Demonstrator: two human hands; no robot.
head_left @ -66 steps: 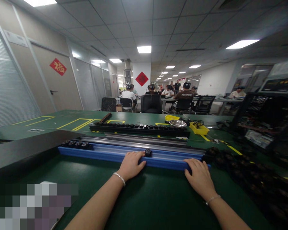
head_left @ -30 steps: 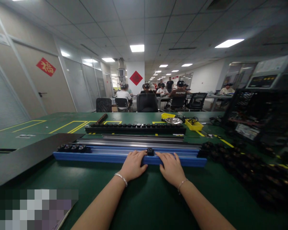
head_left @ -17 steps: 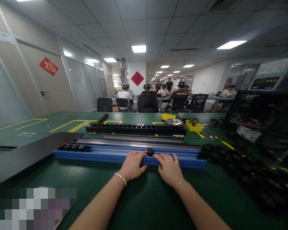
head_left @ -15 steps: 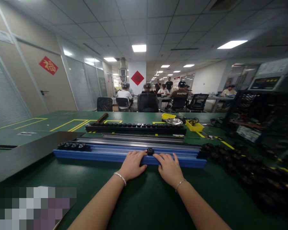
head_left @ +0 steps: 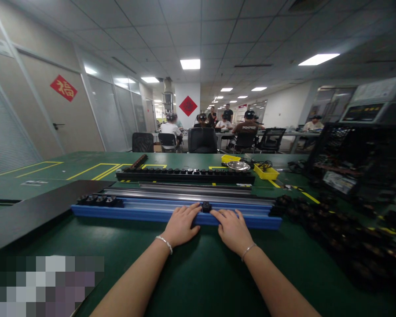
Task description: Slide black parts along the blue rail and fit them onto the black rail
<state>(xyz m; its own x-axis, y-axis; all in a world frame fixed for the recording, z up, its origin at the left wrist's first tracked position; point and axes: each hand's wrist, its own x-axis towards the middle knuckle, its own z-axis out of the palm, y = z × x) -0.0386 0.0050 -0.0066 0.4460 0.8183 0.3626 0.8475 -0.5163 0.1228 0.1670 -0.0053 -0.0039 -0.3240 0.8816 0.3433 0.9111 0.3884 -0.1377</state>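
Note:
A long blue channel-shaped rail point(head_left: 132, 212) lies crosswise on the green table in front of me. In its middle stands a small black square part point(head_left: 206, 207). My left hand point(head_left: 182, 224) rests over the rail on the left of this part, its fingers stretched out and the fingertips at the part's side. On the other side my right hand point(head_left: 232, 228) lies likewise, fingers extended and index fingertip close to the part. Both thumbs point inward on the near side of the rail. Several similar black parts point(head_left: 100, 201) sit in the rail's left end.
Behind the rail lie metal bars point(head_left: 185, 192) and a black strip holding a row of parts point(head_left: 185, 176). A yellow bin point(head_left: 265, 172) and a metal dish point(head_left: 238, 166) stand farther back. A heap of black parts point(head_left: 346, 237) covers the right side. Several people sit beyond the table.
The whole view has shifted slightly left and up. Both hands keep their places beside the black part.

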